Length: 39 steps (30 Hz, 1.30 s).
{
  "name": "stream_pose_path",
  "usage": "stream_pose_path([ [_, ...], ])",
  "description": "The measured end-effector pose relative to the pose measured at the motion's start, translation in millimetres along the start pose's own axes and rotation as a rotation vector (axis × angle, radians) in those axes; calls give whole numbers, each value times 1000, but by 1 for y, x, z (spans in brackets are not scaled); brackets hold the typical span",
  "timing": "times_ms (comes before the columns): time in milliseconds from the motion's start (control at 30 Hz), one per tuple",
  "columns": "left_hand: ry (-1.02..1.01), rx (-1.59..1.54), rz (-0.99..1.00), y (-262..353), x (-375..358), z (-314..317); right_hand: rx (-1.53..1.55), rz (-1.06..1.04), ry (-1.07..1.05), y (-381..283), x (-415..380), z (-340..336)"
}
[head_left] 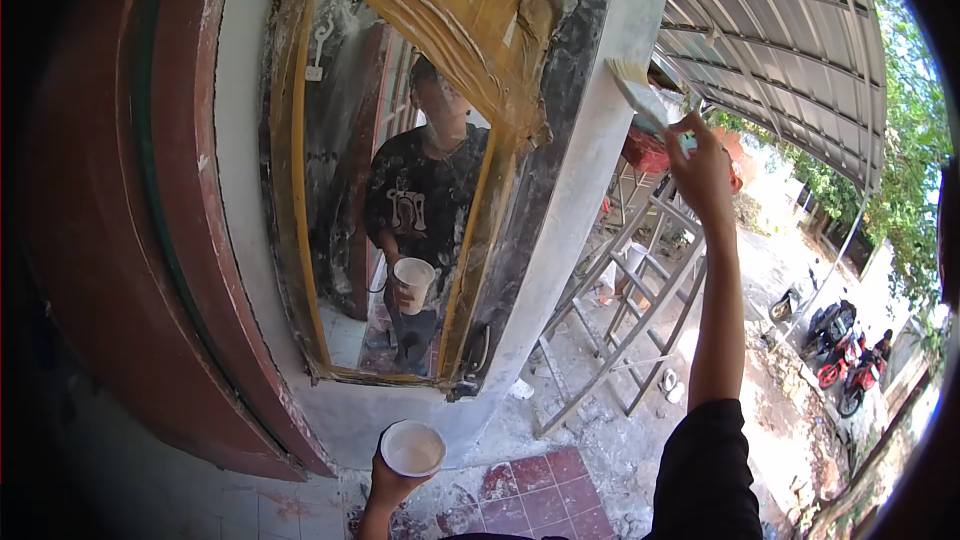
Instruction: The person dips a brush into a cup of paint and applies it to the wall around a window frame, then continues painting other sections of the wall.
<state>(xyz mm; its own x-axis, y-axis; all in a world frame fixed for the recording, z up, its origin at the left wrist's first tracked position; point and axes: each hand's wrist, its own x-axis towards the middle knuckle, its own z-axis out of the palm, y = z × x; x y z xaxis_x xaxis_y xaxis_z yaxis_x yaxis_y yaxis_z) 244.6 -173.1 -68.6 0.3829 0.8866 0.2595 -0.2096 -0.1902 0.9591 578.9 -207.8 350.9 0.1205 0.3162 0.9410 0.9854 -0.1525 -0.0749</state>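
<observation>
Your right hand (700, 172) is raised to the right of the mirror (400, 170), its grip closed around the handle of the brush (640, 92). The bristles point up and left, near the pillar (590, 140) edge. Below the mirror, your left hand (392, 488) closes its grip under the cup (413, 448) of white paint.

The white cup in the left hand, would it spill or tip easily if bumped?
Probably yes. The cup is open-topped and looks nearly full of white liquid, so it may slop. The left hand grips it only from below.
</observation>
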Motion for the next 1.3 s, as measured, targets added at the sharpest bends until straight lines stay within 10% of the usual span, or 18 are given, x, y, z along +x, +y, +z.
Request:
stream_pose_path([
  [233, 15, 111, 12, 1, -10, -6, -11, 101, 197, 14, 93, -58],
  [433, 49, 58, -12, -3, -12, -10, 11, 85, -60, 9, 142, -31],
  [1300, -67, 112, 33, -9, -16, -3, 254, 592, -489, -6, -246, 28],
])
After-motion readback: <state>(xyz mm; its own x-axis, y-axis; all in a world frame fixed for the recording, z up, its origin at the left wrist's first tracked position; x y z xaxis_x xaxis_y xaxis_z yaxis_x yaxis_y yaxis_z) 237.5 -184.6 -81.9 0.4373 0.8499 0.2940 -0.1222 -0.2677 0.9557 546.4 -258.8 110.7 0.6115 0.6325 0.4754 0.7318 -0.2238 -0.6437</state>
